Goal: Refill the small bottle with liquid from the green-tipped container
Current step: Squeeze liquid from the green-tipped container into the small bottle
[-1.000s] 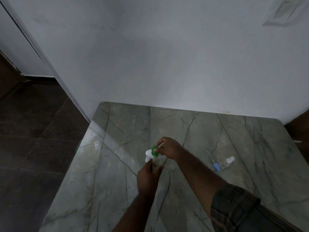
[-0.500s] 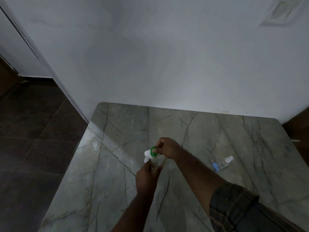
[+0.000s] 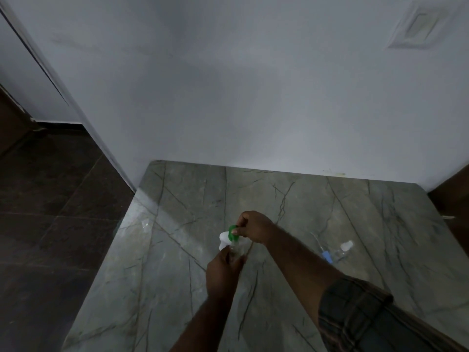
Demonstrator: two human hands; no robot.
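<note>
**Q:** Where's the small bottle?

**A:** The small bottle [image 3: 237, 251] is in my left hand [image 3: 221, 273], poking out just past the fingertips. It's clear and looks roughly upright. My fingers and thumb are curled round its lower part, I'd say so the mouth stays steady and open to whatever comes from above. I can't tell if its base touches the table [image 3: 177, 199].

**Q:** And the green-tipped container?

**A:** The green-tipped container [image 3: 224, 240] is right above the bottle's mouth, touching it or nearly so. My right hand [image 3: 253, 227] pinches it at the green tip [image 3: 232, 231], thumb and curled fingers closed on it. The white body hangs just beyond that hand's knuckles, on the thumb side. It's held close like that so nothing misses the narrow mouth, I guess. Whether liquid is flowing is too dim to call.

**Q:** How are the arms set?

**A:** The left forearm comes straight up from below, with the wrist in line and the back of the hand to the camera. The right forearm crosses in from the outer side, checked sleeve [image 3: 355, 313] pushed up, wrist bent down over the bottle. The hands are stacked, right just above left.

**Q:** Anything else nearby?

**A:** Well off the right forearm's outer side, a capped bottle [image 3: 345, 247] and a blue piece [image 3: 327, 257] lie on the table, apart from both hands. There's a small clear scrap [image 3: 145, 226] well out past my left hand.
</note>
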